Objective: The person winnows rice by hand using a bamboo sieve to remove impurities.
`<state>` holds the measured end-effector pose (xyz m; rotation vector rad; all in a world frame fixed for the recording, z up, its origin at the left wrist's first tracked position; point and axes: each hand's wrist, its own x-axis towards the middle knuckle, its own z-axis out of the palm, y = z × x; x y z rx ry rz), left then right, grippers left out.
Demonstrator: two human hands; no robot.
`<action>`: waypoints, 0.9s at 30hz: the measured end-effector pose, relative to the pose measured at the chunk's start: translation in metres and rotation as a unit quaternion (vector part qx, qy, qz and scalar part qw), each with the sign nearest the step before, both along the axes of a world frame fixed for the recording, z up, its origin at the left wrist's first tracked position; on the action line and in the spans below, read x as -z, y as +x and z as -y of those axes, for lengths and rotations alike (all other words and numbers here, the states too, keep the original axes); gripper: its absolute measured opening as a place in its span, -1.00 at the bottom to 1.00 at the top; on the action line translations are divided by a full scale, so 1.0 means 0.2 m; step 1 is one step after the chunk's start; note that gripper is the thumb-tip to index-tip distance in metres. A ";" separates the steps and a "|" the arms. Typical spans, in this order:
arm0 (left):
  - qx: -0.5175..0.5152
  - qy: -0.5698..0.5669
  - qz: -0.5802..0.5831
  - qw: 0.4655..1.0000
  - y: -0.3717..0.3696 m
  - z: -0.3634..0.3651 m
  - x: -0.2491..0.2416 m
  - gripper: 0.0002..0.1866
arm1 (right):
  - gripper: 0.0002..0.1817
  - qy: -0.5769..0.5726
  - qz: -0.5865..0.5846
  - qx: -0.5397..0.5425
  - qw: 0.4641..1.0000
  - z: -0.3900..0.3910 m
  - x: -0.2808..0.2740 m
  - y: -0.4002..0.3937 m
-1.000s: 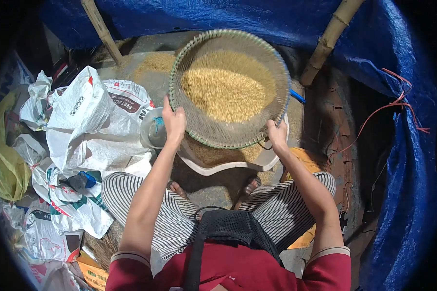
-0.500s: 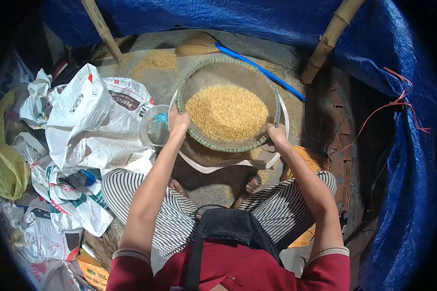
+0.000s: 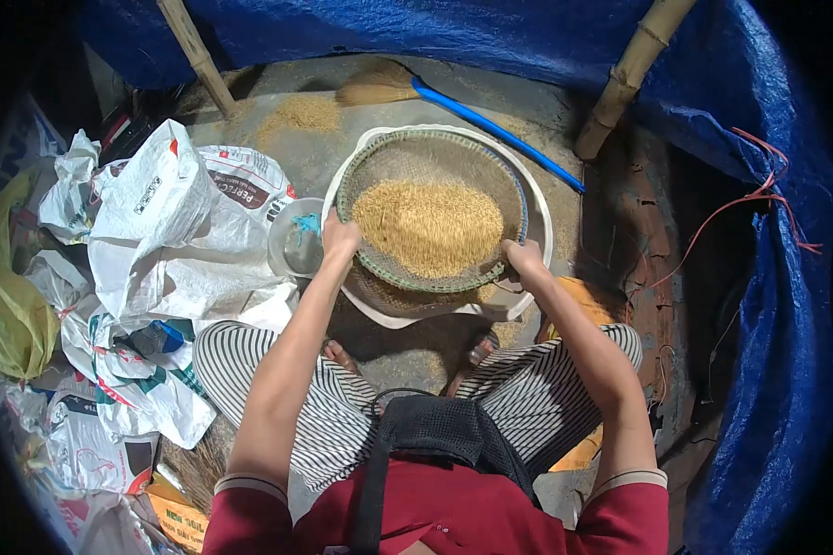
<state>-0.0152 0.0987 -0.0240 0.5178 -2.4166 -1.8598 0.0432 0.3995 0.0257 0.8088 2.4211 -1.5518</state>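
A round woven sieve basket (image 3: 407, 155) with a green rim is held between my two hands. My left hand (image 3: 341, 237) is closed on the left side of its rim, and my right hand (image 3: 525, 258) grips the lower right side. Inside the basket lies a heap of golden grain (image 3: 428, 227), its near part blurred by motion. Beneath the basket is a wide white basin (image 3: 539, 208), partly hidden, with some grain at its bottom.
A clear plastic tub (image 3: 298, 259) with a blue item stands left of the basin. White sacks (image 3: 148, 231) pile up at the left. A broom (image 3: 491, 125) with a blue handle lies behind. Bamboo poles (image 3: 629, 79) and blue tarpaulin (image 3: 416, 26) surround the spot.
The far rim of the basket has dropped toward me, so more of the basin's back edge shows. The grain heap has shifted slightly nearer. Both hands keep their grip.
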 end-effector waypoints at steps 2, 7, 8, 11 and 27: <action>-0.019 -0.021 -0.013 0.999 0.03 -0.02 -0.04 -0.47 | -0.75 -0.013 0.018 0.006 1.000 -0.01 0.00 0.01; -0.045 -0.021 -0.153 0.987 0.02 -0.03 -0.26 -0.49 | -0.85 0.047 -0.224 0.051 0.972 0.00 0.03 -0.04; -0.041 0.008 -0.212 0.976 0.02 -0.03 -0.27 -0.52 | -0.85 0.047 -0.223 0.049 0.972 -0.01 0.06 -0.06; -0.049 0.004 -0.311 0.949 0.06 -0.06 -0.40 -0.56 | -0.86 0.040 -0.259 0.046 0.964 0.02 -0.03 -0.04; -0.042 -0.001 -0.239 0.970 0.07 -0.07 -0.42 -0.52 | -0.78 0.070 -0.236 0.052 0.968 0.02 -0.03 -0.04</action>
